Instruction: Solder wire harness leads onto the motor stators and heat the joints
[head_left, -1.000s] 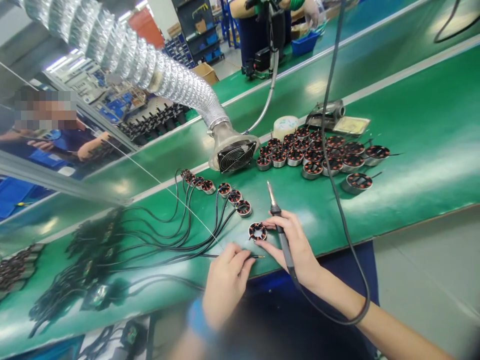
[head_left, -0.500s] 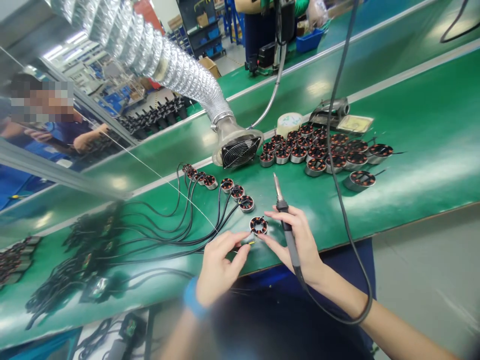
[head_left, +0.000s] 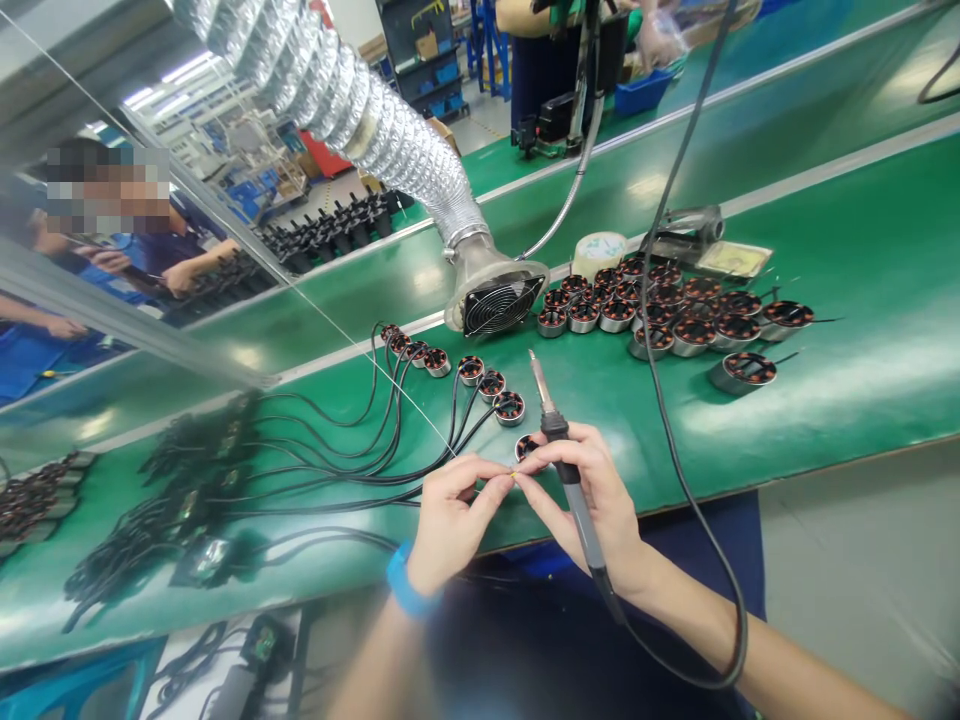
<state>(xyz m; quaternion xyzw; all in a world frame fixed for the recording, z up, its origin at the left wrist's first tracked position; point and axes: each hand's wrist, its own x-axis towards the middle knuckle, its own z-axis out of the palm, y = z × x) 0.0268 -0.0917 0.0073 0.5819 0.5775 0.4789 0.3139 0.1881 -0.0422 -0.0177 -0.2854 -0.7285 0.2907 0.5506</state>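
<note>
My left hand is closed in a pinch on the yellow tip of a black wire near the front edge of the green bench. My right hand grips a soldering iron between its fingers, tip pointing up and away, and its fingertips meet the left hand's pinch at the wire tip. A small round motor stator with copper windings lies just behind the fingers, partly hidden by them.
A row of wired stators with black leads trails left. A cluster of loose stators sits at the right, behind them an iron stand and a solder spool. A fume duct with fan hangs over the bench. Other people work at the far belt.
My left hand has lifted the wire tip off the bench and brought it up to my right fingertips. My right hand came off the stator, with the iron still in it.
</note>
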